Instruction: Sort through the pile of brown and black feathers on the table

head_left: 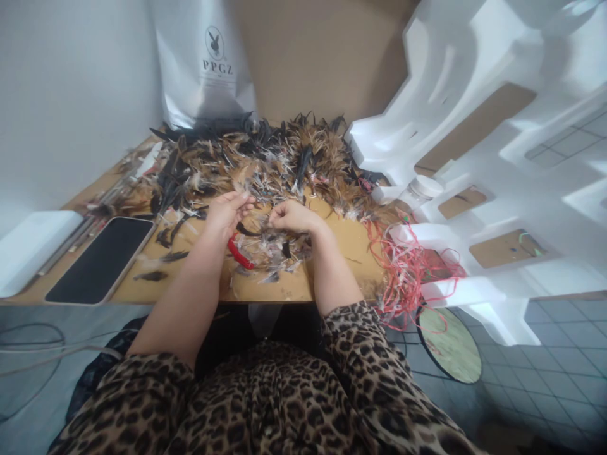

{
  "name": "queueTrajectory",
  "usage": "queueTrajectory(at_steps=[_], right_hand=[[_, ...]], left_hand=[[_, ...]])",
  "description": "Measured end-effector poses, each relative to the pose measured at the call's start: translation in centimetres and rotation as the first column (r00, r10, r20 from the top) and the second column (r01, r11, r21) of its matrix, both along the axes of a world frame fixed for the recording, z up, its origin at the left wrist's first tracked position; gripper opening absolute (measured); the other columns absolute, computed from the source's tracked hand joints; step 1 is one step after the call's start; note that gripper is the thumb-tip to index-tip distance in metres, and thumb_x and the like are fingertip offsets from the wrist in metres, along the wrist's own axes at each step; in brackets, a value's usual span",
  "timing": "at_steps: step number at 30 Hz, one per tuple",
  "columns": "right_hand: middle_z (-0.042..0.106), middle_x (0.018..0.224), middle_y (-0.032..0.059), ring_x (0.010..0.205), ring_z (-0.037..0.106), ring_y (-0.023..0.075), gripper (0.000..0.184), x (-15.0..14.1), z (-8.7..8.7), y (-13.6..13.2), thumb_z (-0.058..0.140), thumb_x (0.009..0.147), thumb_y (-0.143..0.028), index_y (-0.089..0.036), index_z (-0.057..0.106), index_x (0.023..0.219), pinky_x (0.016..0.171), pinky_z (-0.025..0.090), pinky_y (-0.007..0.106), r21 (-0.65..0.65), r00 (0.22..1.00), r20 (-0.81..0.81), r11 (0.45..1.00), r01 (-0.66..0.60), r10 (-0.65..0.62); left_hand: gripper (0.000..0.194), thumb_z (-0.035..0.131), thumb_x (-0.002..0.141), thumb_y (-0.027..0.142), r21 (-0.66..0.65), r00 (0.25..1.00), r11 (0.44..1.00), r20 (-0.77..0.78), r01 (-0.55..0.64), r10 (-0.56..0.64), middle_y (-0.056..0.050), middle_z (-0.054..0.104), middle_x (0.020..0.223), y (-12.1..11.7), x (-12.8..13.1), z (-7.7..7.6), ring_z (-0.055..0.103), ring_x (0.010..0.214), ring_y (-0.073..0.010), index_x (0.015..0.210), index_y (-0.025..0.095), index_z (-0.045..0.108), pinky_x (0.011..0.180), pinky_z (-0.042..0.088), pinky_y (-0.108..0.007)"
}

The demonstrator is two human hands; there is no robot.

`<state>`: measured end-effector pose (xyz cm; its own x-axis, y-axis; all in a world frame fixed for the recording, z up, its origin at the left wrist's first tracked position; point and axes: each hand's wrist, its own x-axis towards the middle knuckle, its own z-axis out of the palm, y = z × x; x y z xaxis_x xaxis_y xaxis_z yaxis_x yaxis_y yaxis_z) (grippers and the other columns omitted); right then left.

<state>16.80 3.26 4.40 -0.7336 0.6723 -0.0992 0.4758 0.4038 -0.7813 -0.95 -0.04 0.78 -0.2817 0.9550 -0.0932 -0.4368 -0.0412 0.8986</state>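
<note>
Over the near side of the table, my left hand [228, 213] is closed, with thumb and fingertips pinched together. To its right my right hand [294, 216] is also closed, its fingertips curled in a pinch and apart from the left. Whatever either hand holds is too small and blurred to name. Beneath and between them lie loose small feathers [275, 249], brown, black and whitish. A curved red strip [239, 253] rests just below my left hand. Beyond both hands spreads a large heap of brown and black feathers [208, 158].
A phone [100, 260] and a white box [40, 243] lie on the left. Tangled red strings [408, 272] hang over the table's right edge by white foam packing [455, 145] and a white-lidded jar [424, 188]. A silver bag [203, 76] stands behind. A round mirror [450, 344] is below right.
</note>
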Motion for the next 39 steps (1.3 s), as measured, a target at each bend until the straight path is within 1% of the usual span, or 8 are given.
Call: queueTrajectory(at_steps=[6, 10, 15, 22, 27, 31, 34, 39], right_hand=[[0.052, 0.050, -0.0022, 0.047, 0.039, 0.0058, 0.035, -0.9, 0.0, -0.8, 0.062, 0.061, -0.046, -0.011, 0.066, 0.063, 0.048, 0.029, 0.021, 0.084, 0.980, 0.200, 0.996, -0.017, 0.000], [0.057, 0.051, -0.0002, 0.048, 0.044, 0.0080, 0.022, -2.4, -0.7, -1.4, 0.067, 0.058, -0.036, -0.014, 0.068, 0.062, 0.050, 0.030, 0.023, 0.205, 0.940, 0.339, 0.978, -0.039, -0.033], [0.059, 0.055, -0.0003, 0.050, 0.046, 0.0080, 0.010, -2.2, -0.7, -1.1, 0.061, 0.059, -0.021, -0.014, 0.067, 0.062, 0.052, 0.033, 0.021, 0.166, 0.949, 0.314, 0.983, -0.081, 0.025], [0.053, 0.053, -0.0031, 0.048, 0.040, 0.0054, 0.021, -0.1, 0.5, -0.5, 0.058, 0.062, -0.031, -0.012, 0.065, 0.065, 0.050, 0.031, 0.020, 0.065, 0.990, 0.138, 0.998, 0.007, -0.016], [0.053, 0.049, -0.0003, 0.047, 0.042, 0.0079, 0.035, -1.5, -0.3, -0.9, 0.065, 0.057, -0.048, -0.013, 0.067, 0.060, 0.049, 0.029, 0.023, 0.159, 0.947, 0.317, 0.987, 0.000, -0.051], [0.056, 0.049, 0.0013, 0.049, 0.044, 0.0093, 0.017, -2.6, -0.7, -1.4, 0.069, 0.054, -0.032, -0.015, 0.067, 0.057, 0.051, 0.029, 0.024, 0.244, 0.918, 0.393, 0.969, -0.045, -0.057], [0.058, 0.053, 0.0003, 0.050, 0.046, 0.0083, 0.009, -1.9, -0.2, -1.3, 0.062, 0.057, -0.022, -0.014, 0.066, 0.060, 0.052, 0.032, 0.022, 0.171, 0.939, 0.345, 0.983, -0.067, 0.004], [0.057, 0.057, -0.0025, 0.050, 0.045, 0.0057, 0.015, 0.4, 0.7, -0.4, 0.055, 0.061, -0.023, -0.012, 0.064, 0.067, 0.052, 0.035, 0.019, -0.018, 0.998, 0.058, 1.000, -0.024, 0.025]], left_hand=[[0.011, 0.068, 0.065, 0.017, 0.008, 1.000, 1.000, 0.019, -0.002, 0.002, -0.005, 0.066, 0.069, 0.1, -0.1, -0.1, 0.057, 0.053, -0.0046, 0.071, 0.010, 0.062, 0.045, 0.039, -0.012], [0.012, 0.069, 0.065, 0.018, 0.008, 1.000, 1.000, 0.023, 0.008, -0.008, -0.005, 0.066, 0.069, 0.1, -0.1, 0.0, 0.056, 0.052, -0.0046, 0.070, 0.010, 0.062, 0.044, 0.039, -0.012], [0.011, 0.068, 0.065, 0.017, -0.001, 1.000, 1.000, 0.020, 0.014, -0.014, -0.005, 0.066, 0.070, 0.0, -0.1, 0.0, 0.057, 0.053, -0.0045, 0.071, 0.010, 0.063, 0.045, 0.039, -0.012], [0.011, 0.068, 0.066, 0.017, -0.013, 1.000, 1.000, 0.007, -0.002, 0.002, -0.005, 0.066, 0.072, 0.1, -0.1, -0.1, 0.057, 0.054, -0.0045, 0.072, 0.010, 0.063, 0.046, 0.039, -0.012], [0.012, 0.068, 0.066, 0.019, -0.003, 1.000, 1.000, 0.018, 0.006, -0.006, -0.005, 0.066, 0.071, 0.1, -0.1, -0.1, 0.057, 0.053, -0.0048, 0.071, 0.010, 0.062, 0.045, 0.039, -0.012], [0.011, 0.068, 0.066, 0.018, 0.005, 1.000, 1.000, 0.019, 0.010, -0.010, -0.005, 0.066, 0.070, 0.1, -0.1, 0.0, 0.057, 0.053, -0.0048, 0.071, 0.010, 0.062, 0.045, 0.039, -0.012], [0.011, 0.068, 0.065, 0.019, -0.007, 1.000, 1.000, 0.009, 0.000, 0.000, -0.005, 0.066, 0.070, 0.1, -0.1, 0.0, 0.057, 0.053, -0.0049, 0.071, 0.011, 0.062, 0.045, 0.039, -0.013], [0.014, 0.070, 0.064, 0.020, 0.002, 1.000, 1.000, 0.016, 0.015, -0.015, -0.005, 0.066, 0.071, 0.1, -0.1, -0.1, 0.057, 0.053, -0.0049, 0.071, 0.011, 0.061, 0.045, 0.040, -0.013]])
